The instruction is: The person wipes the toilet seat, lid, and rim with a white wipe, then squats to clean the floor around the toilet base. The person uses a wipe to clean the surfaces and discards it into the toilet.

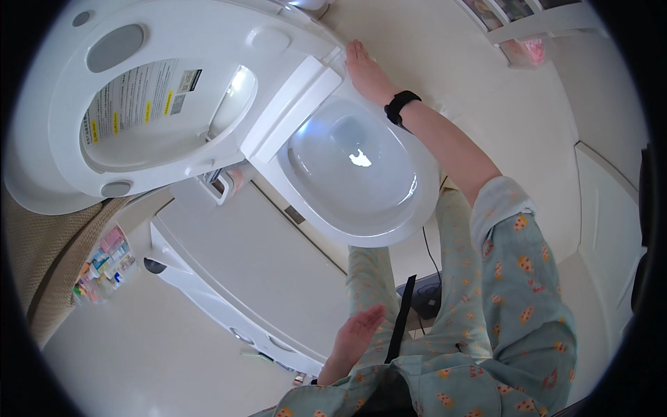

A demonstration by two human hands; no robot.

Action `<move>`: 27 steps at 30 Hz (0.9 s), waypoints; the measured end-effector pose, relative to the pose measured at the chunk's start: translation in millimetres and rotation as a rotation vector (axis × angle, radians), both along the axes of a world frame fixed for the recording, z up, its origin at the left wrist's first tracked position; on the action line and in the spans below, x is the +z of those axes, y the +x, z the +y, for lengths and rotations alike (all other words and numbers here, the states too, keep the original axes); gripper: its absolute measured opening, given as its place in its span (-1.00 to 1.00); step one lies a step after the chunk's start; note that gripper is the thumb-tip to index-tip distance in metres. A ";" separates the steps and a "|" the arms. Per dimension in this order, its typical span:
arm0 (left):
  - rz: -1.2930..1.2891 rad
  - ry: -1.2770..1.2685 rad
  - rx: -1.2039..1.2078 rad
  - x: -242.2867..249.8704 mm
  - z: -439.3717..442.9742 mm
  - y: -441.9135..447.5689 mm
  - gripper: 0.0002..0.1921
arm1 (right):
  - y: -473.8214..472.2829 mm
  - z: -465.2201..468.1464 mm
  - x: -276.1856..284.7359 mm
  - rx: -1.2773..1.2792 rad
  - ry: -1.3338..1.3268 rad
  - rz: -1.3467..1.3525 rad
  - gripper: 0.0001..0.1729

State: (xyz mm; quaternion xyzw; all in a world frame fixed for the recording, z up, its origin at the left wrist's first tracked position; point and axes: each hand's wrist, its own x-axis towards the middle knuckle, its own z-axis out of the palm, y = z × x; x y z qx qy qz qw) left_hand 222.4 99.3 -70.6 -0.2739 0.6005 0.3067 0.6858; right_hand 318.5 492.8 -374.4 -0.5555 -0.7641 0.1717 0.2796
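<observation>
A white toilet bowl stands before me, with a small pool of water at its bottom. My right hand is stretched flat at the back right side of the bowl, beside the seat hinge. It holds nothing that I can see; whether it presses on the ceramic I cannot tell. The white toilet seat is raised with the lid behind it. Grey rubber pads dot its underside, and a printed label bears writing. My left hand hovers near my lap, empty, its fingers extended.
To the left is a bathtub with a grey cover. A brown woven cloth hangs at far left, near a clear holder of bottles. A dark scale-like device and a cable lie by my legs. A pink item sits upper right.
</observation>
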 end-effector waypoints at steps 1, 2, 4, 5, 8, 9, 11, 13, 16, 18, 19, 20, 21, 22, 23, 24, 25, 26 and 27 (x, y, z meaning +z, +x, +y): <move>-0.004 -0.004 0.006 -0.5 0.8 -3.1 -0.57 | -3.0 0.6 1.6 -0.016 -0.070 0.013 -0.56; -0.010 -0.010 0.013 0.1 1.6 -5.0 -0.57 | -4.9 -0.9 4.4 -0.048 -0.114 0.050 -0.55; -0.011 -0.036 0.014 1.8 5.2 -6.5 -0.57 | -5.5 -8.5 13.8 -0.149 -0.120 0.067 -0.58; -0.012 -0.049 0.014 3.7 7.2 -6.7 -0.57 | -4.4 -13.1 19.9 -0.217 -0.088 0.047 -0.60; -0.025 -0.041 0.003 9.6 13.3 -8.1 -0.56 | 3.4 -19.8 40.6 -0.293 -0.469 0.044 -0.66; -0.018 -0.064 -0.016 11.2 14.6 -8.8 -0.56 | 6.0 -18.0 46.9 -0.304 -0.685 0.042 -0.66; -0.025 -0.030 -0.029 13.2 16.5 -13.8 -0.56 | 7.7 -9.3 57.2 -0.409 -0.569 0.134 -0.67; -0.018 -0.029 -0.031 12.3 17.9 -20.3 -0.56 | 1.1 2.1 62.7 -0.455 -0.494 0.238 -0.67; -0.005 -0.022 -0.026 10.6 19.6 -27.5 -0.56 | -25.6 11.2 62.6 -0.464 -0.399 0.398 -0.69; 0.010 -0.036 -0.018 10.2 21.9 -30.1 -0.56 | -48.6 8.4 59.7 -0.514 -0.337 0.453 -0.68; 0.016 -0.047 -0.014 11.7 23.0 -30.7 -0.56 | -58.8 5.6 58.3 -0.536 -0.214 0.483 -0.66; 0.008 -0.022 0.002 11.7 24.9 -31.8 -0.56 | -67.2 2.5 57.2 -0.565 -0.175 0.492 -0.62; 0.010 -0.060 -0.010 12.3 26.6 -32.6 -0.56 | -73.2 -0.7 56.5 -0.588 -0.183 0.495 -0.58; 0.003 -0.069 -0.010 14.6 27.8 -33.6 -0.56 | -76.9 -3.7 56.5 -0.584 -0.212 0.506 -0.59; 0.000 -0.081 -0.008 15.3 29.2 -34.9 -0.56 | -79.0 -6.6 56.9 -0.613 -0.160 0.538 -0.61; 0.000 -0.077 -0.021 15.1 30.6 -36.7 -0.56 | -79.9 -9.3 57.6 -0.635 -0.150 0.574 -0.63; 0.004 -0.084 -0.033 16.5 31.4 -39.1 -0.56 | -80.2 -11.6 58.5 -0.654 -0.190 0.611 -0.64; -0.005 -0.056 -0.031 17.1 32.0 -41.3 -0.56 | -80.3 -13.6 59.4 -0.684 -0.230 0.631 -0.67; 0.002 -0.065 -0.044 17.0 32.4 -43.3 -0.56 | -80.5 -15.3 60.0 -0.712 -0.270 0.650 -0.69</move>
